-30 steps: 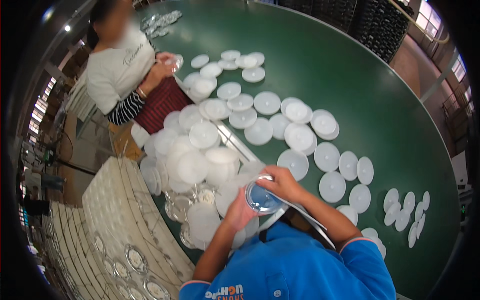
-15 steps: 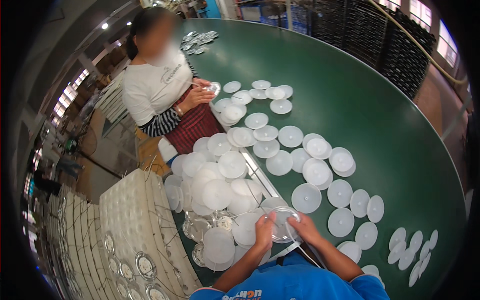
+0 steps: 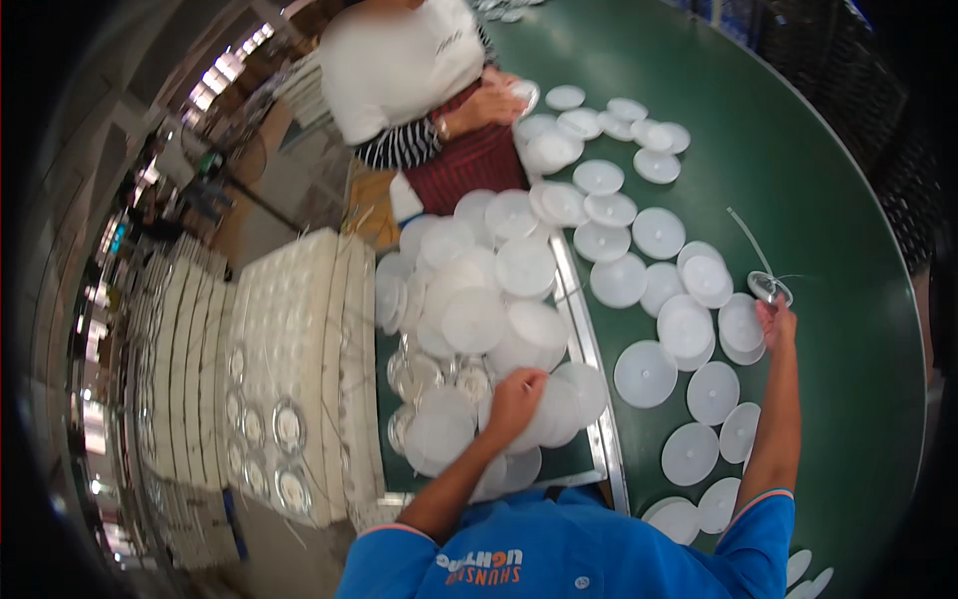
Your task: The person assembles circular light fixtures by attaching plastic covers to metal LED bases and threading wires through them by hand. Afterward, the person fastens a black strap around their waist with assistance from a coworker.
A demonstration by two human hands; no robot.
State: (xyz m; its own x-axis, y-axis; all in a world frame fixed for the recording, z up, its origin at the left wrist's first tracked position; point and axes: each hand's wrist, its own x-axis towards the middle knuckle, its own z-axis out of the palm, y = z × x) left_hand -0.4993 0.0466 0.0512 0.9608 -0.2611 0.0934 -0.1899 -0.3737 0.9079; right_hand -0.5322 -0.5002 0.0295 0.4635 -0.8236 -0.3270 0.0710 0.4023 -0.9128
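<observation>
My right hand (image 3: pixel 781 327) is stretched out over the green table, pinching a round silver-rimmed lamp fitting (image 3: pixel 766 287) with a pale wire trailing from it. It is just beyond the frosted white discs. My left hand (image 3: pixel 517 404) is low over a heap of translucent white discs (image 3: pixel 469 319), its fingers curled together. What those fingers hold, if anything, is too small to make out. Beside that hand, several silver-rimmed fittings (image 3: pixel 414 375) lie among the stacked discs.
Loose white discs (image 3: pixel 644 374) spread across the green table (image 3: pixel 848 419). A metal rail (image 3: pixel 596 399) runs between them and the heap. At left stand stacked cream foam trays (image 3: pixel 299 329), one holding silver fittings. A co-worker (image 3: pixel 439 120) across the heap handles a silver fitting.
My hands have parted: the right carried the silver fitting away to the right over the table, while the left drew back over the heap. The view has shifted.
</observation>
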